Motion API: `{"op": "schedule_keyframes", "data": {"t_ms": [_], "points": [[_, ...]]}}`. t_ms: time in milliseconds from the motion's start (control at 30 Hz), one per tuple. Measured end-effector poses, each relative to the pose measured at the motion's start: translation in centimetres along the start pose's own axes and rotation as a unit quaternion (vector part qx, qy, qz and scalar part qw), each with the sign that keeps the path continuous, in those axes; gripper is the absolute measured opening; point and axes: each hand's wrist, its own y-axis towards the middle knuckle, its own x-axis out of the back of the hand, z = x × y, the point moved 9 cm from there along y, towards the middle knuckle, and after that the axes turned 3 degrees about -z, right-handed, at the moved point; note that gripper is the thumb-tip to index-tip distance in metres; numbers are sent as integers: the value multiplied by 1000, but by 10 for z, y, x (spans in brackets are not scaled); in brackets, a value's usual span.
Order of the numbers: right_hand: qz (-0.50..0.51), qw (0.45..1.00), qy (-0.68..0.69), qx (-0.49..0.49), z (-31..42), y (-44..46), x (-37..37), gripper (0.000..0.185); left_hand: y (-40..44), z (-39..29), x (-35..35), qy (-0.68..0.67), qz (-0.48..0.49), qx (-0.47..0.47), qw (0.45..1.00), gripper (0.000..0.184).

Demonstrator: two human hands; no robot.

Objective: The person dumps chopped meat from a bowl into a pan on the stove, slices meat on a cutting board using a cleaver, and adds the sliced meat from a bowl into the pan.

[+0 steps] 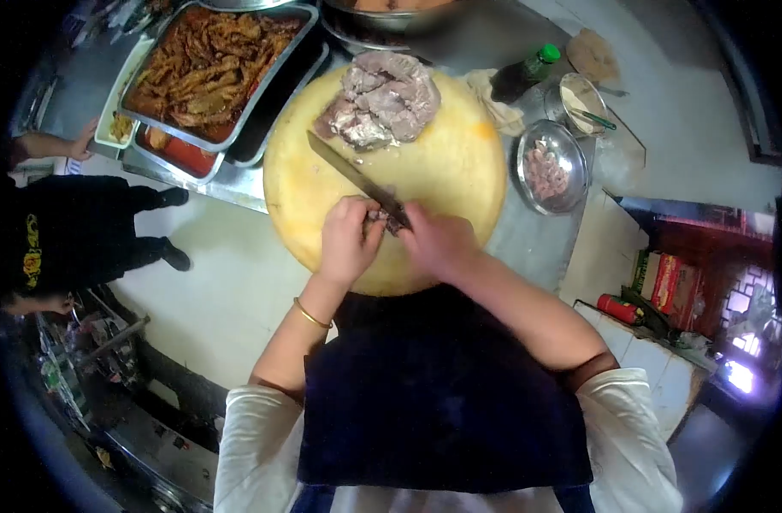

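Note:
My right hand (439, 242) is closed round the handle of a long knife (350, 173), whose blade slants up and left over a round yellow cutting board (288, 205). Close beside it, my left hand (351, 235) has its fingers curled on a small piece of meat (377, 219) near the handle end of the blade. Part of that piece is hidden by the fingers. A large greyish chunk of cooked meat (399, 94) lies at the far side of the board, with a few pale crumbs below it.
At the upper left, a metal tray of braised meat (211, 68) rests over other trays. On the right are a metal bowl of meat pieces (546, 168), a green-capped bottle (522, 77), a cloth (497, 103) and a container (579, 107). Another person (74, 222) stands at left.

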Motion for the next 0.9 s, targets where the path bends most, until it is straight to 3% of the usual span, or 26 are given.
{"op": "schedule_keyframes", "data": {"t_ms": [133, 267, 367, 467, 567, 700, 900], "points": [[-122, 986, 111, 25, -47, -40, 17, 33, 1, -28, 13, 0, -50, -82, 995, 39], [-170, 964, 203, -3, -78, -96, 45, 30, 2, -45, -12, 122, 100, -179, 971, 49], [-100, 947, 294, -77, -111, -114, 41, 29, 8, -52, -27, 151, 154, -194, 957, 46], [-62, 959, 261, -92, -126, -127, 42, 31, 10, -60, -36, 177, 152, -165, 958, 38], [-91, 976, 196, -7, -111, -138, 59, 33, 6, -53, -48, 164, 35, -87, 982, 36], [-69, 993, 75, 56, -92, -146, 61, 36, -9, -57, -47, 193, -33, 7, 981, 44], [-46, 992, -4, 114, -79, -142, 60, 32, -23, -58, -38, 217, -60, -33, 974, 33]]}}
